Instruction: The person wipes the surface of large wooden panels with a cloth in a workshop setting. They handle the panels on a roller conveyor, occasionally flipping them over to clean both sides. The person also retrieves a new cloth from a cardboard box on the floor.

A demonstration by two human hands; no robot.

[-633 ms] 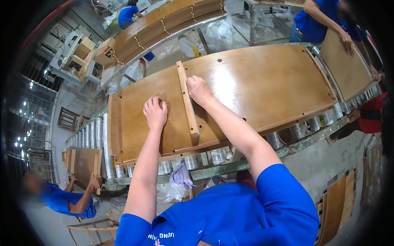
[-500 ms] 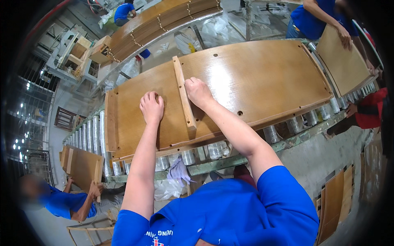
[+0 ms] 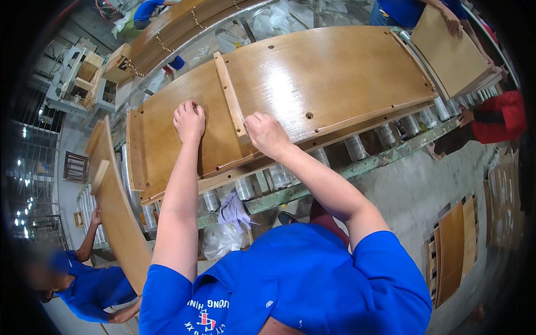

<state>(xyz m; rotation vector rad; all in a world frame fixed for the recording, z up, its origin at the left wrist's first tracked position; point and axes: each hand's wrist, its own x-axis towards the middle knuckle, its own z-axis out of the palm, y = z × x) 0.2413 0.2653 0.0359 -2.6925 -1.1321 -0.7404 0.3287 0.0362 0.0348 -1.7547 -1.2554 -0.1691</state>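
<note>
On roller conveyor (image 3: 357, 148): glossy brown panel (image 3: 335, 72) (cross batten (image 3: 230, 95)); both hands' grip flat, holding nothing.

Roller conveyor (image 3: 357, 146): metal rollers on a green frame. Crumpled plastic bag (image 3: 220, 237): lies on the floor below the rollers. Second wooden panel (image 3: 117, 215): tilted, held by a co-worker in blue (image 3: 92, 290) at lower left. Third panel (image 3: 449, 53): upper right, handled by another person. Stacked boards (image 3: 455, 254): on the concrete floor, right. Person in red sleeve (image 3: 497, 117): beside the conveyor's right end.
</note>
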